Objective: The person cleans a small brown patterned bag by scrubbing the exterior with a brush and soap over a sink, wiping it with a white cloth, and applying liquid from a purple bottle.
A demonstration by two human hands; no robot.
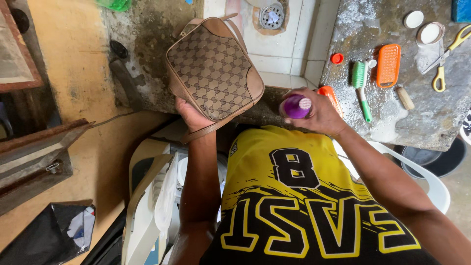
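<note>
The left hand (192, 117) holds a tan, pattern-woven fabric handbag with leather trim (214, 68) from beneath, fingers clamped on its lower edge, lifting it clear of the bench. The bag's broad face turns up toward the camera; its long axis runs from the hand up and away, tilted a little to the left, with its strap trailing by the lower corner.

The right hand (318, 112) is closed round a small purple plastic bottle with a pale cap (296, 106), which sits just right of the bag's lower right corner, cap end pointing right, over the near edge of the wet grey stone bench (422, 113).

Farther in on the bench lie an orange plastic scrubbing brush (388, 65), a green-handled brush (361, 88), an orange bottle cap (337, 58), yellow-handled scissors (447, 55) by the far right corner, and two round white lids (423, 27). Open bench surface lies between the brushes and the scissors. Left of the bench is a white tiled basin with a metal drain (271, 16). A white plastic chair (431, 181) stands under the bench's near edge.
</note>
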